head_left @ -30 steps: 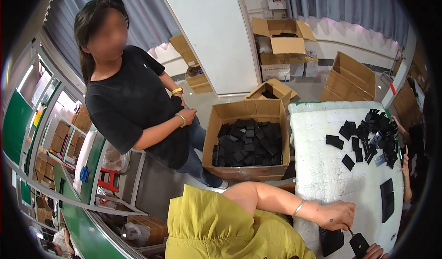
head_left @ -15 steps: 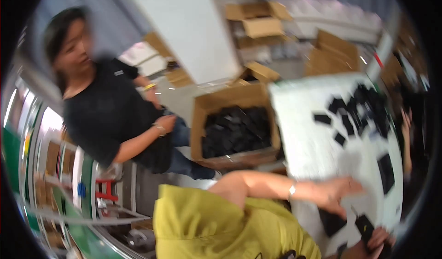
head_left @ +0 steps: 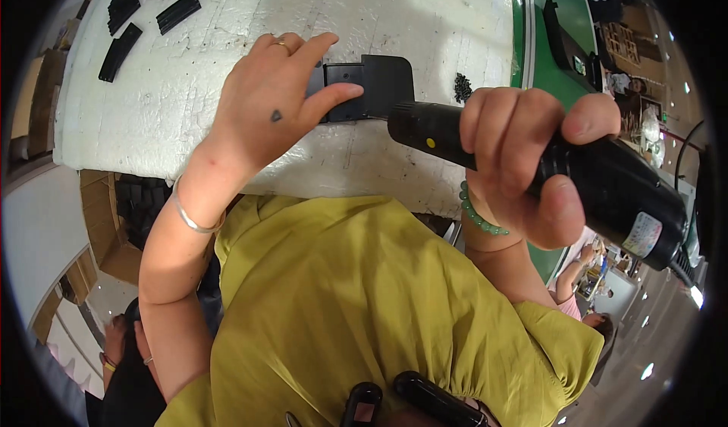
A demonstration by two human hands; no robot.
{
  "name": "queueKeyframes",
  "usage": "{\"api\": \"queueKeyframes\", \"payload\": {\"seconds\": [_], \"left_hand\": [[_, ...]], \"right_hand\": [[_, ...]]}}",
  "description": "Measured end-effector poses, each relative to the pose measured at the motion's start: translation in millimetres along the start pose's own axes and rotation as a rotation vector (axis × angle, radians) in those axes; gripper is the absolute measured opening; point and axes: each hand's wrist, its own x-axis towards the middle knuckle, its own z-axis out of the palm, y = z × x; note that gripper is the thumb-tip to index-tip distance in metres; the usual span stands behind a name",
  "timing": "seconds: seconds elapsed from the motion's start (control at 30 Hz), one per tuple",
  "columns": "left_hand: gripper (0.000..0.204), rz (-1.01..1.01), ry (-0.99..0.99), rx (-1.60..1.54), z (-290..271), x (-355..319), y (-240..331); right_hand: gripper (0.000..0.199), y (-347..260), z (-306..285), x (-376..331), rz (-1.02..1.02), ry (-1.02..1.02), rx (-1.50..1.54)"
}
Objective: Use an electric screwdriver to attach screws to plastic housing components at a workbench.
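My left hand (head_left: 273,93) is open over a flat black plastic part (head_left: 388,82) lying on the table. Its fingers are spread, and the thumb tip reaches across the part's narrower section; whether it presses down cannot be told. My right hand (head_left: 523,154) is wrapped round a thick black electric screwdriver (head_left: 607,177) with a cord at its back end. The tool's front end points left and hangs close to the part's lower right corner, and its tip is not visible. Right of the part sits a small pile of black screws (head_left: 462,87).
Several ribbed black plastic pieces (head_left: 120,52) lie at the table's far left. White wrapping covers the table (head_left: 250,2). A cardboard box (head_left: 102,222) of black parts stands below its left edge, near another person's arm (head_left: 114,343). A green surface (head_left: 569,17) lies right.
The view has swung from the person and boxes on the left to the table before me. My left hand is now over the black part, and the screwdriver is raised in my right hand.
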Motion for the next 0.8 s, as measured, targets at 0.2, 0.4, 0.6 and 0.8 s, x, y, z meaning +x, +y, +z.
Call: {"api": "queueKeyframes", "payload": {"seconds": [0.2,0.4,0.6,0.8], "left_hand": [[0.041,0.02,-0.018,0.014,11,-7,-3],[0.04,-0.036,-0.055,-0.041,13,-3,-7],[0.037,-0.073,-0.023,-0.051,11,-6,-14],[0.04,-0.116,-0.111,-0.084,18,-1,-6]], "right_hand": [[0.034,10,8,-5,-0.024,-0.109,-0.011],[0.028,20,20,0,0.029,-0.012,-0.06],[0.026,26,37,7,0.049,-0.013,-0.076],[0.025,23,42,7,0.03,0.039,-0.117]]}}
